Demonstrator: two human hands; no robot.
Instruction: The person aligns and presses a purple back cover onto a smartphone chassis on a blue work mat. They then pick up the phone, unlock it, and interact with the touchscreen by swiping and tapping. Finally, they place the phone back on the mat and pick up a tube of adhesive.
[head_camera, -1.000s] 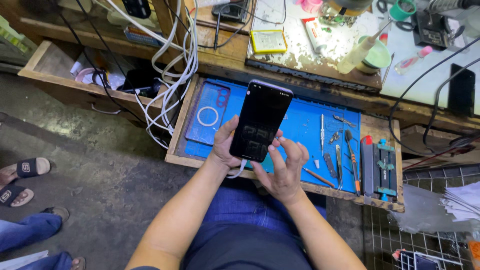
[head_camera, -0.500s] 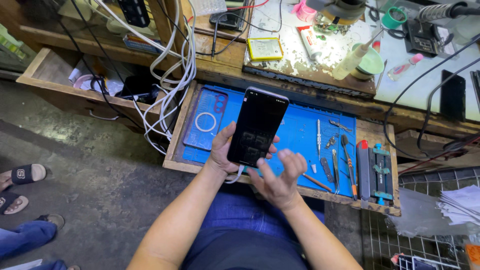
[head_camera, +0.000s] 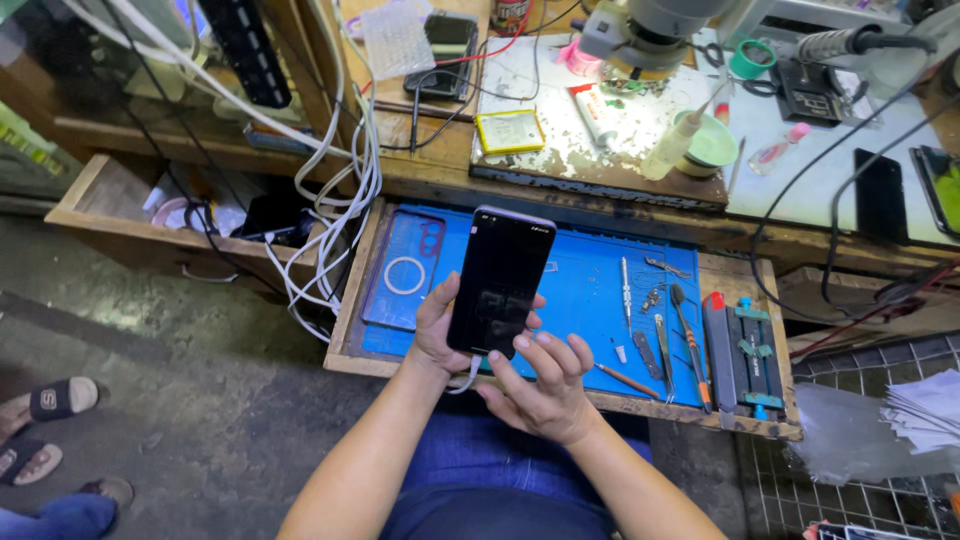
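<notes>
I hold a black smartphone (head_camera: 500, 278) upright over an open drawer, its dark screen facing me. My left hand (head_camera: 436, 325) grips it from behind along its left side. My right hand (head_camera: 543, 385) sits just below it, fingers spread, one fingertip touching the bottom edge of the screen. A white cable (head_camera: 466, 377) hangs from the phone's bottom end between my hands.
The wooden drawer (head_camera: 345, 300) holds a blue mat (head_camera: 590, 290), a clear phone case (head_camera: 405, 275), tweezers, screwdrivers and a clamp (head_camera: 755, 350). White cables (head_camera: 340, 190) hang at left. The bench above carries a battery (head_camera: 510, 130), glue tube, bottles and other phones. Sandalled feet (head_camera: 45, 405) stand far left.
The view has shifted so the phone and my hands sit lower and more central. My right hand's fingers have moved up to touch the screen's lower edge.
</notes>
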